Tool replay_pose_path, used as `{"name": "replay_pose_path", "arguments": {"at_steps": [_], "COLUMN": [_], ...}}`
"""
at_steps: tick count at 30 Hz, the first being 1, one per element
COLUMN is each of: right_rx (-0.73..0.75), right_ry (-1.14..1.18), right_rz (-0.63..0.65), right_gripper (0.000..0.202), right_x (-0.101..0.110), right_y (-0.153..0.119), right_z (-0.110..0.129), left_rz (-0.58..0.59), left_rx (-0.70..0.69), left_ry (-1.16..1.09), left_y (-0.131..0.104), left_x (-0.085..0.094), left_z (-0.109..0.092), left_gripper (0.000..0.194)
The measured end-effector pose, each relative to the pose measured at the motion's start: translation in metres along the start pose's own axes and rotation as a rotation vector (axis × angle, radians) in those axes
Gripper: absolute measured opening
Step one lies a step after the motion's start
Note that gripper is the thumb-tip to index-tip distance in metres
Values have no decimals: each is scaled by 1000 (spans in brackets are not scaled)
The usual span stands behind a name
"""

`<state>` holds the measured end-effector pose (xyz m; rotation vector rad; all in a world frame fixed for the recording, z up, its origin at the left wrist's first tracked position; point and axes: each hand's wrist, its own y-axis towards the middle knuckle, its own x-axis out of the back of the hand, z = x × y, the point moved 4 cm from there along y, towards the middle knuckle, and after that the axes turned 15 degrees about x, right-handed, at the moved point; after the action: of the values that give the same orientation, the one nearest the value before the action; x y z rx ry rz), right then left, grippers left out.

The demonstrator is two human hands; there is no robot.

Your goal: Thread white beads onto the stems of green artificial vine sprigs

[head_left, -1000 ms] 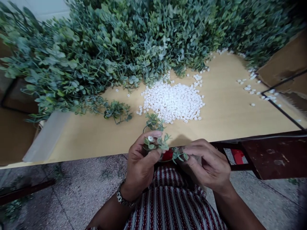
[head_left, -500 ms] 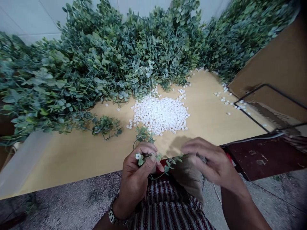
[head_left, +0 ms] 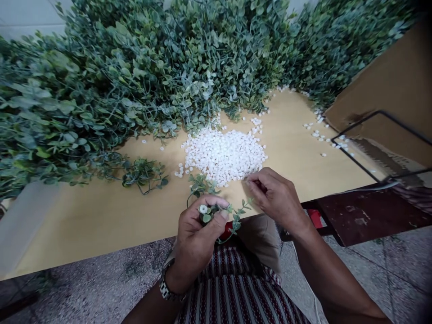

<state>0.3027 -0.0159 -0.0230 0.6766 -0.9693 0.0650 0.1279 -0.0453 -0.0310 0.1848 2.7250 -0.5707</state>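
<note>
My left hand point(head_left: 197, 236) is closed on a thin leafy sprig point(head_left: 237, 218), pinched between thumb and fingers over the table's near edge. A small white piece shows on the sprig beside the thumb, and more leaves stick out beyond the fingers. A pile of small white ring-like pieces point(head_left: 224, 155) lies just past that hand. At the pile's near right border, my right hand point(head_left: 281, 198) rests low with thumb and forefinger pressed together. Whatever those fingertips hold, if anything, is too small to make out.
A thick heap of green leafy stems point(head_left: 141, 72) lines the back of the table point(head_left: 111, 220). A small leafy tangle point(head_left: 143, 173) lies at the left. On the right are a cardboard box point(head_left: 388, 85), a black wire frame point(head_left: 359, 121) and scattered white pieces.
My right hand has moved forward and left to the pile's border, its fingers closing. My left hand keeps hold of the sprig. The view has shifted slightly.
</note>
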Motion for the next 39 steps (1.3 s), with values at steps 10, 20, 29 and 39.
{"name": "replay_pose_path", "arguments": {"at_steps": [10, 20, 29, 39], "right_rx": [-45, -6, -12, 38], "right_ry": [792, 945, 1030, 996], "right_rz": [-229, -237, -259, -250], "right_gripper": [5, 7, 6, 7], "right_x": [16, 5, -1, -1], "right_y": [-12, -20, -27, -27], "right_z": [26, 38, 36, 37], "left_rz": [17, 47, 74, 115], "left_rx": [-198, -521, -511, -615], "left_ry": [236, 433, 463, 518], "left_y": [-7, -18, -20, -19], "left_x": [-6, -16, -18, -17], "left_z": [-1, -9, -5, -7], "left_gripper": [4, 19, 18, 17]}}
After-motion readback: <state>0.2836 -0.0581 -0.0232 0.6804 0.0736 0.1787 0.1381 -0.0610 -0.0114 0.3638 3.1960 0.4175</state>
